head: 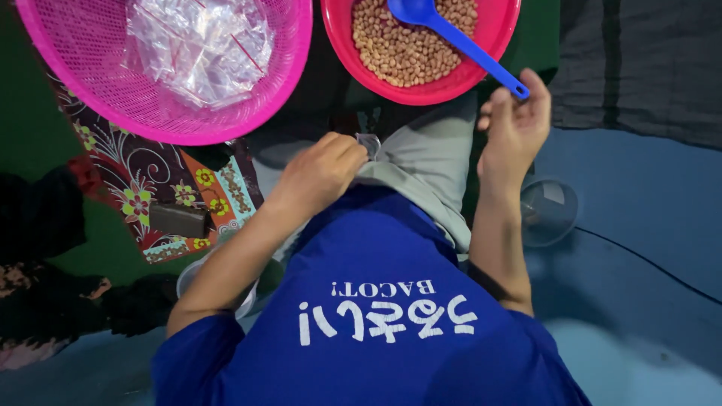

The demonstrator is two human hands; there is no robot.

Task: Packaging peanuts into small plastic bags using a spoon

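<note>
Left hand (320, 177), curled, pinches a small clear bag (368, 143) on the lap. Right hand (515, 128), at 2 o'clock, loosely half-closed at the blue scoop (459, 41) handle tip; whether it grips I cannot tell.

Risk: a nudged handle could tip peanuts (406, 49) out of the red bowl (492, 45); the bag may slip.

Clear plastic bags (199, 45) heap in the pink basket (90, 83), 11 o'clock.

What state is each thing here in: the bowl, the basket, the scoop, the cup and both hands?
Red bowl: filled with peanuts.
Blue scoop: head in the peanuts, handle end at the right hand.
Pink basket: holds clear plastic bags.
Left hand: closed, pinching a small clear bag.
Clear cup: lying tipped, looks empty.
</note>
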